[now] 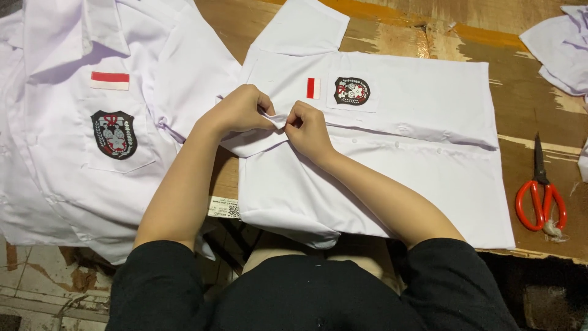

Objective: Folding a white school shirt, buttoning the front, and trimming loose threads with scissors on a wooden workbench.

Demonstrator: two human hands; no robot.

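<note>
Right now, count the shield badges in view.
2. One badge is on the pocket of the left shirt; the other badge is on the middle shirt, just beyond the right hand. Folded cloth may hide more.

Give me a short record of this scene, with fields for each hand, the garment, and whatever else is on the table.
left hand: pinching the collar edge of the white short-sleeved shirt
right hand: pinching the same collar edge, close beside the left
shirt: lies flat on the worn wooden table, with flag patch and dark crest badge
left side: pile of similar white shirts
right side: red-handled scissors, shut
</note>
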